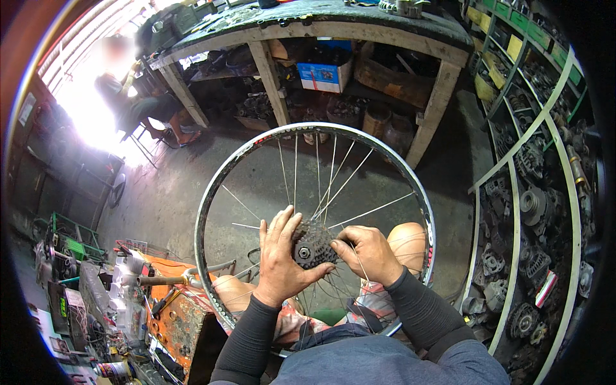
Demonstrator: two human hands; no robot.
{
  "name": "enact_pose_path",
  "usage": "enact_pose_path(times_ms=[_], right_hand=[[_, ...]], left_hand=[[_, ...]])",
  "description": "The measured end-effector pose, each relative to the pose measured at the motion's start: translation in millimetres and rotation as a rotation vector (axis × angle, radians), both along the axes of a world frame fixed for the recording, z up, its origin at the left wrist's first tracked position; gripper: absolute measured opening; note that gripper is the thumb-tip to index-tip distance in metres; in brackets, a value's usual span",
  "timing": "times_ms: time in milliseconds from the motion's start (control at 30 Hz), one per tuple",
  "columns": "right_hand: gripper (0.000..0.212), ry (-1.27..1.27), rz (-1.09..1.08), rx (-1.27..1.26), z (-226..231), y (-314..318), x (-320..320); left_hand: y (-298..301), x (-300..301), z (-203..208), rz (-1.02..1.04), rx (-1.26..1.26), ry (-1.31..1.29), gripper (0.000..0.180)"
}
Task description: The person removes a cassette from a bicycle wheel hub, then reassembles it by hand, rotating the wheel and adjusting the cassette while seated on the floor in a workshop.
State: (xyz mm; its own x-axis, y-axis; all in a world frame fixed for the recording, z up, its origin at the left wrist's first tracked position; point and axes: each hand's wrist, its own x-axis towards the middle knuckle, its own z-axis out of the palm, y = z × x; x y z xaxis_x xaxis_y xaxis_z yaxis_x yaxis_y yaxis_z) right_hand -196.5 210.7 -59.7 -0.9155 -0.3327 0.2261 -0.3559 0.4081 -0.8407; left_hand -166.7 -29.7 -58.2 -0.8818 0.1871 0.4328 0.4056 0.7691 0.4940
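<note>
A bicycle wheel point(221, 186) rests across the person's knees, its spokes fanning over the concrete floor point(173, 192). At its hub sits a dark sprocket cluster point(313, 244): the left hand point(281, 260) wraps around it, the right hand point(367, 251) pinches its edge. Ahead stands a wooden desk point(359, 32); parts shelves point(532, 167) crowd the right, a rusty orange machine point(179, 314) the left.

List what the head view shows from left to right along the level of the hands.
Cluttered orange machine → left hand → sprocket cluster → right hand → wheel rim → shelves of metal parts.
</note>
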Motion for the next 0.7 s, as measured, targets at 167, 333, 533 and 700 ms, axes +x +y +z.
enact_pose_path(times_ms=[167,333,533,700], right_hand=[[0.025,0.011,-0.003,-0.002,-1,-1,0],[0.024,0.012,-0.038,-0.023,-2,-4,3],[0.027,-0.065,-0.064,-0.048,-5,-3,-2],[0.036,-0.212,0.045,-0.020,2,-5,-16]], left_hand=[[3,7,-4,0.125,-0.011,-0.041,0.126],[6,15,-7,0.183,-0.058,-0.051,0.125],[22,22,0,0.267,-0.079,-0.015,0.121],[33,25,5,0.309,0.012,-0.005,0.104]])
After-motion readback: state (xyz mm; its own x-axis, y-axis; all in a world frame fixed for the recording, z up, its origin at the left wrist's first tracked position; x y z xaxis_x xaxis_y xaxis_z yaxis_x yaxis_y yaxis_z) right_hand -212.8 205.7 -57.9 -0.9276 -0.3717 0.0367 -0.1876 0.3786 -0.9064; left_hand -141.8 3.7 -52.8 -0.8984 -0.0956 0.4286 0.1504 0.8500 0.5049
